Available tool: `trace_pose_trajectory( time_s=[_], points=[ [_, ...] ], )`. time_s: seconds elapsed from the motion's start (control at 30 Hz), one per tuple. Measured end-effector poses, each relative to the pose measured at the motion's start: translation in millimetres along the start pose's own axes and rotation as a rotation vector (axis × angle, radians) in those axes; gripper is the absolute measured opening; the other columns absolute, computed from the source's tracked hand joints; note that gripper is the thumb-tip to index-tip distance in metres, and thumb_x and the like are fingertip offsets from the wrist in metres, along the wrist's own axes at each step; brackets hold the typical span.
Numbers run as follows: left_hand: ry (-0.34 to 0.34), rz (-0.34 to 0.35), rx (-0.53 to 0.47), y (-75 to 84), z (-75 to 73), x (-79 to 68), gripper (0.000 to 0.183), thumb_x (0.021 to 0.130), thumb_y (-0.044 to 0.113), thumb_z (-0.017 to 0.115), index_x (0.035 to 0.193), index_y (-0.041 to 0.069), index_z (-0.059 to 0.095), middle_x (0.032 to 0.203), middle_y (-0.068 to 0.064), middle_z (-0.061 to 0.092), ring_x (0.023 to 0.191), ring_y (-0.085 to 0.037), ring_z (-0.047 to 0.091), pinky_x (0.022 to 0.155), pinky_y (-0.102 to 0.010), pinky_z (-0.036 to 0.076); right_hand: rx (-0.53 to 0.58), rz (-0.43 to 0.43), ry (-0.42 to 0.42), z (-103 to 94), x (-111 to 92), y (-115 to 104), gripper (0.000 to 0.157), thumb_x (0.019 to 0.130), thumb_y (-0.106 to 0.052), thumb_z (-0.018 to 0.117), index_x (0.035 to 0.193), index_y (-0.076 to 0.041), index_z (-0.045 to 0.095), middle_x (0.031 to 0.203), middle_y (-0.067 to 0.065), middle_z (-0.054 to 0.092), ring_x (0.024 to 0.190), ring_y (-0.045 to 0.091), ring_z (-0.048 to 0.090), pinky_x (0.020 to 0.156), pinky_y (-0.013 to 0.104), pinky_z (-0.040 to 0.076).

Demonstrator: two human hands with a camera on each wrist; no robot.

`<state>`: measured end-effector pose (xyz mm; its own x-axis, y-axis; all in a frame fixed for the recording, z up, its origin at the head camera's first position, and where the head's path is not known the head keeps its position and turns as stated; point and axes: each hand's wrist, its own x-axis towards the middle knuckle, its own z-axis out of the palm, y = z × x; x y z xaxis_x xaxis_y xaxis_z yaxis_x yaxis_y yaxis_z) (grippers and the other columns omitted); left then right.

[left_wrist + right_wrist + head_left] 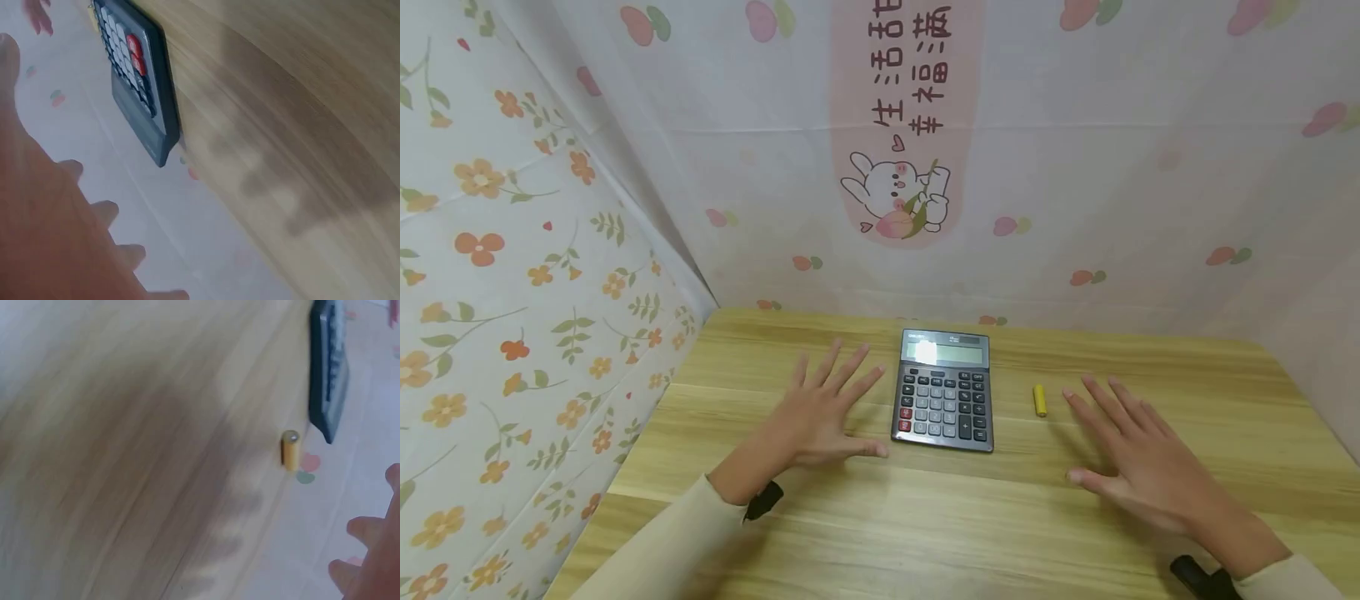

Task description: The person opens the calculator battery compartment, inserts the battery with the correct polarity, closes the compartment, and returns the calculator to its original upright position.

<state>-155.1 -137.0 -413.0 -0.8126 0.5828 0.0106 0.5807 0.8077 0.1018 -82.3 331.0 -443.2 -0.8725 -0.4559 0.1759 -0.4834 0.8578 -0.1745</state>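
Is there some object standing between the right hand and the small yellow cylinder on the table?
Nothing visible stands between the right hand and the small yellow cylinder; only the tabletop shows in the gap. The calculator lies on the cylinder's other side.

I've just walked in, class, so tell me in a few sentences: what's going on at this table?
A person has both hands over the table, fingers spread, and neither is holding anything. The left hand is beside the calculator, which lies with its keys facing up. The right hand is nearest to a small yellow cylinder, apparently a battery, lying between it and the calculator.
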Motion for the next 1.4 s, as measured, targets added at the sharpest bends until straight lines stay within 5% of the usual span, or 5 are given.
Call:
trace_pose_trajectory(
  time_s=[0.3, 0.47, 0.73, 1.03, 1.4],
  points=[
    [-0.010, -0.036, -0.502, 1.5, 1.0, 10.6, 0.111, 0.095, 0.066, 0.074, 0.179, 0.020, 0.017, 0.184, -0.010, 0.014, 0.167, -0.044, 0.010, 0.126, -0.074, 0.017, 0.495, 0.133, 0.004, -11.1, 11.3, 7.6, 0.091, 0.111, -0.020, 0.067, 0.179, -0.021, 0.006, 0.180, 0.029, 0.009, 0.161, 0.062, 0.005, 0.118, 0.086, 0.003],
    [-0.023, -0.140, -0.790, 9.8, 2.5, 16.7, 0.105, 0.098, 0.055, 0.077, 0.178, 0.020, 0.019, 0.181, -0.011, 0.024, 0.164, -0.043, 0.025, 0.122, -0.076, 0.026, 0.647, 0.134, 0.060, -11.0, 19.0, 15.8, 0.080, 0.116, -0.011, 0.053, 0.179, -0.021, 0.004, 0.179, 0.030, 0.007, 0.162, 0.057, 0.006, 0.132, 0.036, 0.012],
    [-0.071, -0.271, -1.123, 23.2, 10.1, 22.5, 0.095, 0.104, 0.044, 0.076, 0.177, 0.013, 0.022, 0.175, -0.018, 0.035, 0.156, -0.049, 0.040, 0.115, -0.069, 0.044, 0.904, 0.260, 0.058, -11.5, 37.7, 19.1, 0.068, 0.122, -0.027, 0.035, 0.179, -0.025, -0.002, 0.179, 0.028, 0.009, 0.159, 0.061, 0.013, 0.128, 0.058, 0.026],
    [-0.118, -0.287, -1.266, 30.0, 16.6, 26.6, 0.095, 0.106, 0.043, 0.072, 0.177, 0.011, 0.018, 0.176, -0.021, 0.030, 0.156, -0.048, 0.040, 0.105, -0.059, 0.056, 1.354, 0.338, 0.180, 0.4, 71.4, 11.9, 0.073, 0.122, -0.032, 0.041, 0.178, -0.009, 0.001, 0.163, 0.012, 0.033, 0.132, 0.004, 0.055, 0.107, 0.018, 0.047],
    [-0.105, -0.339, -1.280, 33.1, 23.8, 32.7, 0.084, 0.108, 0.032, 0.072, 0.174, 0.008, 0.026, 0.171, -0.024, 0.037, 0.150, -0.049, 0.048, 0.095, -0.054, 0.062, 1.279, 0.421, 0.089, 2.5, 110.0, -3.2, 0.080, 0.119, -0.047, 0.042, 0.178, -0.010, 0.003, 0.176, 0.031, 0.018, 0.157, 0.051, 0.030, 0.125, 0.039, 0.039]
  ],
)
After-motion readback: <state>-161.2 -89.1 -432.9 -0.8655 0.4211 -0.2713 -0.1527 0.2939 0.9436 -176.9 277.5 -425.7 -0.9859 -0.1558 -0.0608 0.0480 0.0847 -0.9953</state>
